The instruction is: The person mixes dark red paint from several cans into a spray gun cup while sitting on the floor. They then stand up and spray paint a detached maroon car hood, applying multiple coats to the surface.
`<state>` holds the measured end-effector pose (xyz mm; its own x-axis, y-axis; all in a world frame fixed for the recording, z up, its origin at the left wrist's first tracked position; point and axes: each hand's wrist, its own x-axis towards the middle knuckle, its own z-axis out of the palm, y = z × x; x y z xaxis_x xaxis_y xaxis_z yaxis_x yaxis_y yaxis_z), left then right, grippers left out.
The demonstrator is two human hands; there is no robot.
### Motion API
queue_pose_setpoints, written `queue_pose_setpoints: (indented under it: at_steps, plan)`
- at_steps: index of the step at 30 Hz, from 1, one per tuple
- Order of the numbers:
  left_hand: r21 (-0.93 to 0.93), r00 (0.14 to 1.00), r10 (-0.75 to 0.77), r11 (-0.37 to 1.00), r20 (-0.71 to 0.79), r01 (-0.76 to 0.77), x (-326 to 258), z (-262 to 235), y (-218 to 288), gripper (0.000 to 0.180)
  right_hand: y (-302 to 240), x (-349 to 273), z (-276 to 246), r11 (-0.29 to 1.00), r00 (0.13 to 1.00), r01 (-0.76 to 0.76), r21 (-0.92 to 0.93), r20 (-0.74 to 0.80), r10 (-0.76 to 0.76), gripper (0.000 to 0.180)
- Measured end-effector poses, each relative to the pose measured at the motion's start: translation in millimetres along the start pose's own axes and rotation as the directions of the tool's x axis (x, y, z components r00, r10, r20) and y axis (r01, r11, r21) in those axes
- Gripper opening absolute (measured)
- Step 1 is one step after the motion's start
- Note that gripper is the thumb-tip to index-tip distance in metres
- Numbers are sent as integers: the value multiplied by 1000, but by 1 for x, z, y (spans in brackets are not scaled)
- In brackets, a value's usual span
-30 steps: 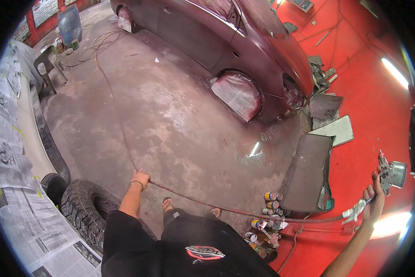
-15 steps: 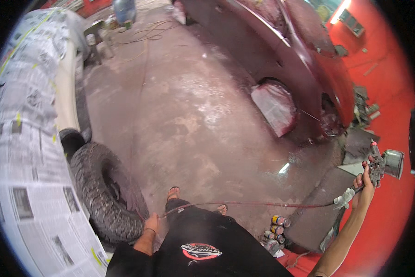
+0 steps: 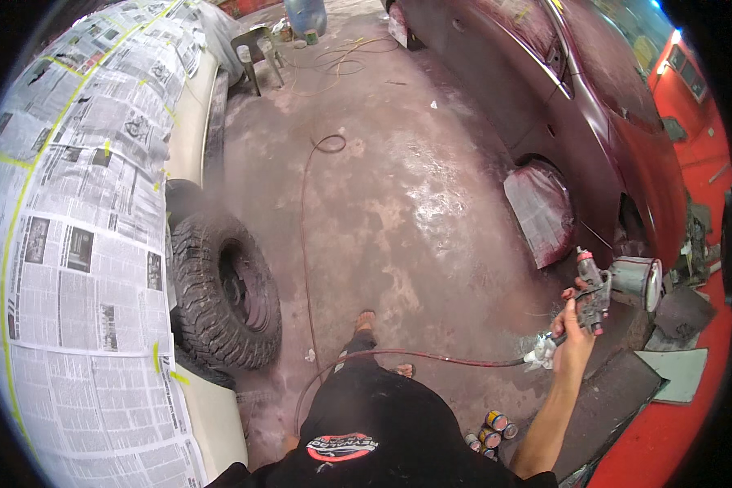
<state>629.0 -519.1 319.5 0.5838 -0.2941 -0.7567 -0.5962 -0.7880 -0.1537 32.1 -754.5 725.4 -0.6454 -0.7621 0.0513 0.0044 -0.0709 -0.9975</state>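
My right hand is wrapped round the handle of a paint spray gun, held out to the right. A metal paint cup is fixed to the gun's side. Whitish wrapping covers the joint where a red air hose meets the gun. The hose runs leftward across my front and bends down by my left hand. Only a sliver of that hand shows beside my black shirt; its fingers are hidden. Beyond the gun stands a dark red car, its wheel masked with a pale cover.
At left stands a vehicle masked with newspaper, its chunky black tyre jutting out. Several small cans and dark boards lie low right. Hose coils cross the floor. A dark stool and blue drum stand far back.
The view has turned rightward. My right hand and the spray gun now appear further left in it. My left hand, earlier closed on the hose beside the tyre, has drawn back against my body.
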Motion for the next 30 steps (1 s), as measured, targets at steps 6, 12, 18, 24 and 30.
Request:
queue_pose_setpoints:
  at_steps: [6, 12, 18, 24, 30]
  plan:
    - [97, 977, 214, 972, 14, -215, 51, -32, 96, 39, 34, 1, -34, 994, 969, -87, -69, -239, 68, 35]
    - [278, 860, 484, 814, 162, -510, 111, -57, 283, 38, 74, -1, -80, 967, 785, -174, -187, -619, 22, 38]
    - [285, 559, 722, 481, 407, -829, 179, -57, 521, 38, 127, -12, -128, 916, 450, -306, -259, -887, -100, 49]
    - [42, 267, 701, 322, 662, -946, 127, -22, 665, 29, 160, -56, -183, 922, 21, -384, -48, -999, -43, 60]
    - [208, 308, 639, 230, 705, -951, 182, 19, 730, 54, 167, -82, -268, 919, -79, -393, 31, -997, 0, 64]
